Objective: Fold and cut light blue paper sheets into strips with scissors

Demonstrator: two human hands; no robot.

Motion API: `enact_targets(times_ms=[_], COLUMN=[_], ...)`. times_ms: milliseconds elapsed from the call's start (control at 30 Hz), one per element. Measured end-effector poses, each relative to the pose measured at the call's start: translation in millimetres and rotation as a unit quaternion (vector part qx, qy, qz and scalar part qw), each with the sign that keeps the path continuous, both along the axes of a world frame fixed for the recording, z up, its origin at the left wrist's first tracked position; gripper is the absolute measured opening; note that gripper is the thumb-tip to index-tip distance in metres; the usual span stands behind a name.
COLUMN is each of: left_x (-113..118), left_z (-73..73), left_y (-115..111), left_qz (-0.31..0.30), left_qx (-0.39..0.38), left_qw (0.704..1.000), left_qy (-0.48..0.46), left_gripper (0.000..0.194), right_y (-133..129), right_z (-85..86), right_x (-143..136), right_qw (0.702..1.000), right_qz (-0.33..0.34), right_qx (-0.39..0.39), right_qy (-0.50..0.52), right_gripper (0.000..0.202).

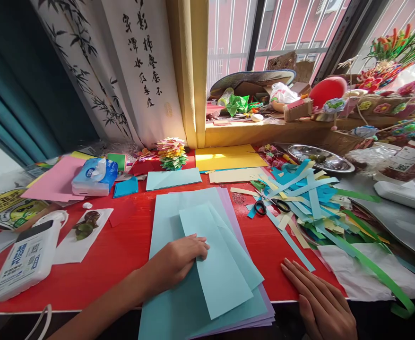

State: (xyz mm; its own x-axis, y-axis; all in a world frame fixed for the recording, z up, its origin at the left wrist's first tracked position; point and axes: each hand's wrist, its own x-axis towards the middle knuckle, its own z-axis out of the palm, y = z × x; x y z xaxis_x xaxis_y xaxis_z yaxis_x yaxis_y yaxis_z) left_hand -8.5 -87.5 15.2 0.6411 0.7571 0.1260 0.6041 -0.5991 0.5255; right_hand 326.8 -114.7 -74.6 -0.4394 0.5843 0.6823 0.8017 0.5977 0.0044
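Folded sheet (225, 274) of light-blue paper is lying aslant on top of the paper stack (168, 212), which is probably serving as a flat, firm backing. Its upper layer is resting over a wider lower one. At the stack's middle, the left hand (182, 259) is bearing down on the sheet's left edge with bent fingers, apparently to stop the layers sliding; whether the thumb is pinching paper I cannot tell. Right of the stack, the right hand (321, 297) is lying with straight fingers together, gripping nothing, perhaps bracing on the tabletop (122, 255). Scissors (275, 202) and paper strips (314, 193) are sitting to the stack's upper right, seemingly leaving the folding area free. Beyond the stack, a yellow sheet (229, 159) is lying flat.
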Motion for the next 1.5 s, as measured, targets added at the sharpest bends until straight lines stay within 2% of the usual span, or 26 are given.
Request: enact_targets(times_ms=[167,300,433,633,833,1133,1267,1400,1500], left_x=[2.7,3.2,5.6,10.1,10.1,17.2,19.3,14.0,4.1], left_z=[4.5,13.1,14.7,7.1,8.2,11.1,17.4,31.9,36.2], left_y=[1.7,6.7,9.7,11.7,15.9,12.7,12.8,19.2,34.1], left_qz=[-0.037,-0.044,-0.047,-0.067,-0.058,-0.044,-0.045,-0.044,0.009], left_qx=[-0.067,-0.118,-0.122,-0.076,-0.058,-0.098,-0.123,-0.165,-0.141], left_qw=[0.997,0.991,0.990,0.989,0.991,0.984,0.981,0.976,0.983], left_qy=[0.029,0.041,0.062,0.104,0.109,0.143,0.145,0.134,0.117], left_gripper=[0.051,0.066,0.074,0.077,0.077,0.077,0.078,0.079,0.072], right_y=[0.2,-0.6,-1.7,-2.3,-2.9,-3.3,-3.9,-10.6,-21.0], right_z=[-1.6,-2.6,-2.2,-3.8,0.0,-0.5,-0.4,5.2,13.5], right_x=[0.2,0.2,-0.4,-2.7,-5.3,-4.0,-4.9,-12.3,-26.3], right_qw=[1.000,1.000,1.000,1.000,0.999,1.000,0.999,0.999,1.000], right_qz=[-0.006,-0.012,-0.013,-0.025,-0.020,-0.019,-0.028,-0.027,0.015], right_qx=[-0.004,-0.007,-0.011,-0.013,-0.024,-0.023,-0.026,-0.026,-0.001], right_qy=[-0.002,0.000,0.001,0.008,0.010,0.005,0.002,0.015,0.018], right_gripper=[0.050,0.051,0.052,0.049,0.051,0.052,0.052,0.051,0.051])
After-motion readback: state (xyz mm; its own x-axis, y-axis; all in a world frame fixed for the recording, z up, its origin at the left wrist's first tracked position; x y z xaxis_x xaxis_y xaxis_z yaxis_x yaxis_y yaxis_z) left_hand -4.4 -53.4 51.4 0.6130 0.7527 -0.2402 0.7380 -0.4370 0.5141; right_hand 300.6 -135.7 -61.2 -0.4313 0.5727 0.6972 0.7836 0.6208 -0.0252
